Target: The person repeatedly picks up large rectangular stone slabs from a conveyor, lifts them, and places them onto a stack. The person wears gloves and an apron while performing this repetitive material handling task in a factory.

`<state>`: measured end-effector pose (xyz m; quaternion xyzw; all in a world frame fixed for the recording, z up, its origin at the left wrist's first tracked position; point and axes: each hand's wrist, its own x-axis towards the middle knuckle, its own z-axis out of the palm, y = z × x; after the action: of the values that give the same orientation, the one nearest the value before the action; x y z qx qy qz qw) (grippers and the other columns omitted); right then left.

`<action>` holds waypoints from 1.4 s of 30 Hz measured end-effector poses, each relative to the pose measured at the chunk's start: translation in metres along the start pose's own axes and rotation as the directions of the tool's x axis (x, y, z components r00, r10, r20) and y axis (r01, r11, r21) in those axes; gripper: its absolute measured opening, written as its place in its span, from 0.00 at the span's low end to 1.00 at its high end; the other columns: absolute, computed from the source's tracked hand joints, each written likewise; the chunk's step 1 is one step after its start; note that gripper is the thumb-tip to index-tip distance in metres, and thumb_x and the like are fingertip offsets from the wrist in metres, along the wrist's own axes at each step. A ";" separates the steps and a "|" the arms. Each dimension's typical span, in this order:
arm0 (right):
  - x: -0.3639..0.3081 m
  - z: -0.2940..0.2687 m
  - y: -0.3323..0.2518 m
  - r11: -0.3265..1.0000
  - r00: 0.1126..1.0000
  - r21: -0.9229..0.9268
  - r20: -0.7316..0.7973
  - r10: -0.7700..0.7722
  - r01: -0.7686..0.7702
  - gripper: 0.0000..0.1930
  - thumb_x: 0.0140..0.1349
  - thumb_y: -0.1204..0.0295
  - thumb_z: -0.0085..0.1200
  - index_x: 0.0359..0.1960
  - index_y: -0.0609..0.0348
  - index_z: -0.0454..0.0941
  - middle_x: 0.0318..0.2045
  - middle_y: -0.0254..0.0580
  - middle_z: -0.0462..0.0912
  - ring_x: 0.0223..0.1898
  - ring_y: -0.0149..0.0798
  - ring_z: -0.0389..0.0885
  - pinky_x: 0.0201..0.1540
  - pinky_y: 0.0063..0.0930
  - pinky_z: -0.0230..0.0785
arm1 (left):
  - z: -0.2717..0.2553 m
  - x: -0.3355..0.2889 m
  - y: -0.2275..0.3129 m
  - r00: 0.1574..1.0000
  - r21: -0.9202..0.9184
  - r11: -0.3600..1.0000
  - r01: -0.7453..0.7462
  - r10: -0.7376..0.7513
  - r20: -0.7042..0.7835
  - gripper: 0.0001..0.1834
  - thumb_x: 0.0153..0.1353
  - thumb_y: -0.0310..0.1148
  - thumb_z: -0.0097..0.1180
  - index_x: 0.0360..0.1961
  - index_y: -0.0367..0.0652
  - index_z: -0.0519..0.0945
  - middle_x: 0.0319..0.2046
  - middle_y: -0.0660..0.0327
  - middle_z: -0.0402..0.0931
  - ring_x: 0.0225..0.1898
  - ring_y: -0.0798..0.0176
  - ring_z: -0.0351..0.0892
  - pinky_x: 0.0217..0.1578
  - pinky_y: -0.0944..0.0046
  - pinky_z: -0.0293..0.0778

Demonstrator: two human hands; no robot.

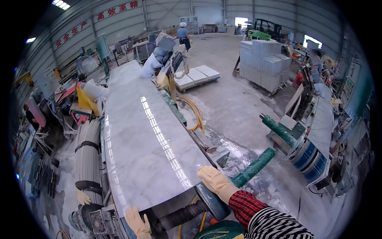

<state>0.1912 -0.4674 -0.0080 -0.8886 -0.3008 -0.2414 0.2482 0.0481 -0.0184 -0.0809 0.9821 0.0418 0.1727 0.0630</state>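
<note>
Striped sleeve [278, 223] nearest, lower right, a red-and-black checked cuff [248, 205] showing beyond it. Beside it, low centre, something green [221, 230] (apron or machine cover, cannot tell).

Main piece: a polished pale grey slab [137, 159], lying flat along a machine bed and running away toward a bulky machine head [161, 55] at its far end. Near edge overhangs a black ribbed bellows [181, 215] and a dark blue bar [213, 201].

Step in hand, as I judge it: tending the slab's near end, one hand per corner. Next move would seem to call for even purchase at both corners, keeping the slab level and in line with its bed.

Pose: right hand [217, 183], pale-gloved, reaches in from lower right, forearm slanting up and left; fingers together, laid over the near right corner. Left hand [137, 223], gloved alike, at the near left corner, fingers pointing away, thumb spread toward the slab's middle. Neither is a clenched fist; whether either truly grips the slab or merely rests on it, cannot tell, undersides hidden.
</note>
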 end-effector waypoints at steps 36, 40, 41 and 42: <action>-0.010 0.001 -0.005 1.000 1.000 0.016 0.006 0.004 -0.004 0.12 0.60 0.78 0.55 0.46 0.55 0.76 0.44 0.46 0.78 0.50 0.53 0.79 0.55 0.43 0.72 | -0.006 -0.014 0.004 0.999 0.033 0.999 0.009 -0.008 -0.035 0.33 0.63 0.38 0.62 0.67 0.35 0.71 0.67 0.37 0.68 0.71 0.30 0.62 0.72 0.33 0.54; -0.011 0.001 -0.008 1.000 1.000 0.010 -0.001 0.000 0.000 0.12 0.60 0.78 0.55 0.46 0.55 0.76 0.44 0.46 0.77 0.49 0.53 0.78 0.55 0.43 0.71 | -0.010 -0.016 0.006 0.999 0.030 0.999 0.016 -0.015 -0.030 0.33 0.63 0.38 0.62 0.67 0.36 0.71 0.67 0.37 0.68 0.71 0.30 0.62 0.72 0.33 0.54; -0.012 -0.001 -0.007 1.000 1.000 0.003 -0.002 0.002 -0.002 0.12 0.60 0.78 0.54 0.46 0.55 0.76 0.44 0.46 0.77 0.49 0.53 0.78 0.55 0.44 0.71 | -0.010 -0.014 0.008 0.999 0.025 1.000 0.010 -0.009 -0.032 0.33 0.63 0.38 0.62 0.67 0.36 0.71 0.67 0.37 0.68 0.71 0.30 0.62 0.72 0.33 0.54; -0.014 -0.003 -0.006 1.000 1.000 -0.005 -0.004 0.005 -0.005 0.12 0.60 0.78 0.54 0.46 0.55 0.76 0.44 0.46 0.77 0.49 0.53 0.78 0.55 0.44 0.71 | -0.010 -0.013 0.010 0.999 0.021 1.000 0.005 -0.004 -0.035 0.33 0.64 0.38 0.62 0.67 0.36 0.71 0.67 0.37 0.68 0.71 0.30 0.62 0.72 0.33 0.54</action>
<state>0.1763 -0.4704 -0.0121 -0.8894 -0.2977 -0.2433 0.2471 0.0328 -0.0286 -0.0742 0.9794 0.0469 0.1891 0.0524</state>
